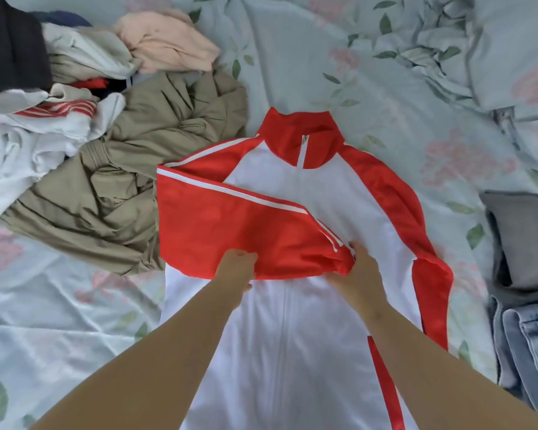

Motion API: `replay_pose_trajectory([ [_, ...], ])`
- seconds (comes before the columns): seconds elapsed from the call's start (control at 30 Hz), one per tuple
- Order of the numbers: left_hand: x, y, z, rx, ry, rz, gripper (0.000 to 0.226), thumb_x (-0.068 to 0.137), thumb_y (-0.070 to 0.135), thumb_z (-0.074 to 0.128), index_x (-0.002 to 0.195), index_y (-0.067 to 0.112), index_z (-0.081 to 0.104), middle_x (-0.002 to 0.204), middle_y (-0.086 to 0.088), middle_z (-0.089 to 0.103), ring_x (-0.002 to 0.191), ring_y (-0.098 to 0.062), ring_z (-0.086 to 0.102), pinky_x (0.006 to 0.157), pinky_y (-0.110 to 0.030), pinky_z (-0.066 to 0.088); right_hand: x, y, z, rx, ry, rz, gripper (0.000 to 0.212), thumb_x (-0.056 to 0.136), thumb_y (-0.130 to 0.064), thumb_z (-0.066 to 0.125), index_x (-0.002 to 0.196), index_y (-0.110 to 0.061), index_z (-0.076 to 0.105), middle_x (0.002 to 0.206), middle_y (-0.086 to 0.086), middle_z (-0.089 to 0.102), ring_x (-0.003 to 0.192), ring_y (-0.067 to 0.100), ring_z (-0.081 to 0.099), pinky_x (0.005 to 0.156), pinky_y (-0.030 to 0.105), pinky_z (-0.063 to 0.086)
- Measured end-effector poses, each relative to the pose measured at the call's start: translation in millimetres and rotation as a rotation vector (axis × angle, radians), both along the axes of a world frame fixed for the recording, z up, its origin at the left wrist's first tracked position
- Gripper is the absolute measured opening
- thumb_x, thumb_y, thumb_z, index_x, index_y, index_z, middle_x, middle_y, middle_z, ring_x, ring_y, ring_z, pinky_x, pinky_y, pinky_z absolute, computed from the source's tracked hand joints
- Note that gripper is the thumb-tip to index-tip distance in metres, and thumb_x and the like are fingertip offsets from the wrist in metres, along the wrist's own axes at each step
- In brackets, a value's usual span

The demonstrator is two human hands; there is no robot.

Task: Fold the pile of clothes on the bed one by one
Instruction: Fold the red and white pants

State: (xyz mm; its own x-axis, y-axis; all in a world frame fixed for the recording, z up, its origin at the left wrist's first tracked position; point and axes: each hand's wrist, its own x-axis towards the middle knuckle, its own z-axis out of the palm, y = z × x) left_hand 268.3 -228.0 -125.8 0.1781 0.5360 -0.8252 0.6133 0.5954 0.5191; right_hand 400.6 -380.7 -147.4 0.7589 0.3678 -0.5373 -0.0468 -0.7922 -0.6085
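floral bedsheet (385,88), jacket (323,193) hem beyond bottom edge

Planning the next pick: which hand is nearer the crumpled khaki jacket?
Left. The left hand is just right of the crumpled khaki jacket; the right hand is farther right, across the folded red sleeve.

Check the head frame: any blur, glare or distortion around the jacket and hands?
Head view: soft even light, no glare, only faint shadows on the jacket; left hand and right hand slightly soft, no motion streaks; wide-angle stretch warps the jeans at the right edge.
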Motion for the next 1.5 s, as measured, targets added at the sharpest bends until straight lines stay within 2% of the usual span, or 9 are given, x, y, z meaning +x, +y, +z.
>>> replay_pose_trajectory([
  [0.27,26.7,-13.1,-11.8,0.162,-0.034,-0.130,0.034,0.091,0.018,0.056,0.125,0.016,0.049,0.101,-0.004,0.059,0.089,-0.021,0.056,0.087,-0.037,0.048,66.0,-16.5,11.0,0.105,-0.259,-0.382,0.036,0.090,-0.017,0.058,0.124,-0.007,0.056,0.120,0.012,0.062,0.112,0.029,0.055,0.095,0.029,0.036],
  [0.6,79.4,-53.7,-23.8,0.224,-0.071,-0.672,0.063,0.091,0.020,0.060,0.147,0.021,0.030,0.154,-0.002,0.023,0.138,-0.018,0.028,0.113,-0.031,0.025,87.9,-91.9,-11.0,-0.084,0.205,-0.645,0.067,0.089,-0.006,0.045,0.146,-0.026,0.018,0.111,0.025,0.060,0.076,0.031,0.060,0.073,0.040,0.053],
  [0.73,78.0,-56.5,-28.4,0.256,-0.054,-0.688,0.061,0.092,0.021,0.059,0.146,0.022,0.031,0.154,0.000,0.022,0.140,-0.017,0.025,0.114,-0.031,0.023,93.2,-102.0,-13.4,-0.027,0.356,-0.810,0.033,0.088,0.005,0.038,0.118,-0.003,0.048,0.072,0.017,0.060,0.041,0.017,0.053,0.034,0.016,0.036],
  [0.9,72.6,-47.3,-27.0,0.193,-0.084,-0.572,0.060,0.091,0.017,0.060,0.145,0.027,0.034,0.148,0.003,0.032,0.127,-0.012,0.036,0.099,-0.021,0.029,109.8,-91.5,7.4,0.330,0.075,-0.951,0.014,0.096,-0.003,0.038,0.099,-0.015,0.045,0.077,0.010,0.062,0.043,0.006,0.060,0.048,0.025,0.050],
  [1.0,73.2,-40.4,-23.8,0.133,-0.132,-0.453,0.061,0.090,0.012,0.059,0.145,0.026,0.034,0.144,0.000,0.037,0.117,-0.008,0.040,0.096,-0.021,0.030,121.3,-71.2,27.6,0.349,-0.291,-0.680,0.011,0.092,-0.010,0.045,0.096,-0.019,0.051,0.096,0.012,0.065,0.084,0.025,0.066,0.083,0.039,0.052],
  [1.13,71.7,-32.2,-16.0,0.127,-0.155,-0.241,0.048,0.095,0.026,0.055,0.140,0.025,0.041,0.141,0.001,0.043,0.122,-0.015,0.044,0.102,-0.031,0.034,101.5,-35.9,58.0,0.437,-0.693,-0.120,0.021,0.084,-0.012,0.048,0.099,-0.004,0.060,0.092,0.001,0.062,0.082,0.020,0.057,0.090,0.012,0.037],
  [1.27,65.3,-22.1,-11.3,0.123,-0.158,-0.090,0.039,0.097,0.038,0.047,0.135,0.027,0.045,0.138,0.002,0.046,0.118,-0.017,0.047,0.091,-0.034,0.038,74.0,-27.8,49.5,0.272,-0.247,0.441,0.017,0.087,-0.024,0.061,0.103,-0.019,0.064,0.093,-0.001,0.070,0.090,0.021,0.064,0.082,0.035,0.050],
  [1.33,61.4,-17.7,-12.6,0.132,-0.127,-0.077,0.039,0.097,0.038,0.047,0.134,0.025,0.046,0.137,0.000,0.047,0.117,-0.020,0.048,0.087,-0.034,0.039,63.1,-34.3,41.6,0.296,0.153,0.200,0.021,0.086,-0.019,0.064,0.104,-0.030,0.061,0.088,0.001,0.070,0.088,0.016,0.067,0.077,0.029,0.054],
  [1.5,54.9,-14.8,-23.9,0.131,-0.072,-0.127,0.042,0.097,0.036,0.049,0.136,0.022,0.046,0.139,-0.002,0.047,0.124,-0.021,0.046,0.106,-0.042,0.038,67.3,-66.3,13.0,0.211,0.224,-0.797,0.042,0.093,-0.024,0.048,0.133,-0.025,0.035,0.071,0.011,0.058,0.049,0.017,0.050,0.051,0.027,0.046],
])
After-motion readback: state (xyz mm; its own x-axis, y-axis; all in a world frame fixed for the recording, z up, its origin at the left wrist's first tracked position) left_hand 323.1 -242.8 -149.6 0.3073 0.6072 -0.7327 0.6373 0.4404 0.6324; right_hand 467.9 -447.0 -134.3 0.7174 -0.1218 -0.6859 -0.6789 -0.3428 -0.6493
